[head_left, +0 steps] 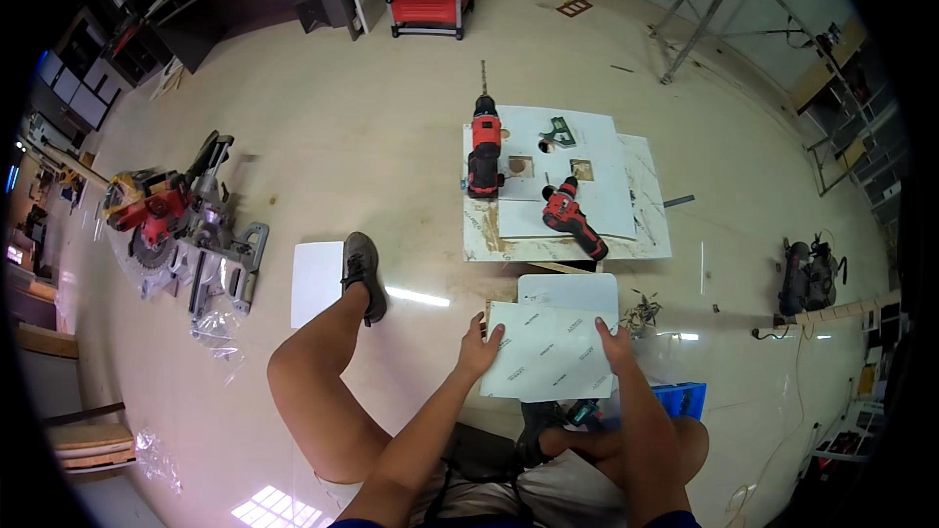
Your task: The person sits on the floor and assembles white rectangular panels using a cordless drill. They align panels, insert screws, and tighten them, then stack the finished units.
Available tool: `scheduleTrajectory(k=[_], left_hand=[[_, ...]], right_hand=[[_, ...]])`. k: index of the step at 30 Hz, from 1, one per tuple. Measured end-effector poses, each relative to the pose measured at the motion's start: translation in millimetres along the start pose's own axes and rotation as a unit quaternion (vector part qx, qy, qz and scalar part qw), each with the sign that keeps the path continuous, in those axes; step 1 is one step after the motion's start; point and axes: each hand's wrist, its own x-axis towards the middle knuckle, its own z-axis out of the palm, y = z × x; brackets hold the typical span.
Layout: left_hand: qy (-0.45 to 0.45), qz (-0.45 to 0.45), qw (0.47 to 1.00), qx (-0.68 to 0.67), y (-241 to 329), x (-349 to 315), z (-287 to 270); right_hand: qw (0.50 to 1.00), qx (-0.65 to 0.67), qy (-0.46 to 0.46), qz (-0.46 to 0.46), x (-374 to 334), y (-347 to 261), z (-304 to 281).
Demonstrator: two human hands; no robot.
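Observation:
Between my two hands is a pale rectangular panel (546,357) with rows of small printed marks, level above the floor in front of my lap. My left hand (479,347) grips its left edge, thumb on top. On the opposite edge, my right hand (616,347) holds it the same way; the fingers underneath are hidden. Partly covered by this panel is a white board with rounded corners (567,287). Beyond it, a red and black drill with a long bit (484,147) and a smaller red and black drill (572,217) lie on stacked white boards (611,156) with cut holes.
A green square-like tool (558,132) lies on the stack. At left stand a red mitre saw (156,215) and a white sheet (316,279) by my shoe. A blue crate (682,398) is near my right knee. Farther off are a red table saw (430,8) and a ladder (699,24).

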Motion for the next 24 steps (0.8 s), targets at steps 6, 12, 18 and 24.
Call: scheduleTrajectory(k=[6,12,18,24], left_hand=[[0.013,-0.03,0.999,0.033,-4.5,-2.7,-10.2],[0.105,0.016,0.987,0.121,-52.9,18.2,-31.6],[0.071,0.024,0.994,0.082,-79.9,21.4,-58.6],[0.021,0.061,0.997,0.041,-94.4,19.5,-59.9]], right_hand=[[0.999,0.034,-0.017,0.029,11.7,-2.9,-30.7],[0.987,-0.107,0.071,-0.096,36.3,-61.3,-128.9],[0.995,-0.037,0.091,-0.005,19.4,-90.1,-217.9],[0.978,0.0,0.197,-0.067,32.3,36.8,-157.1]])
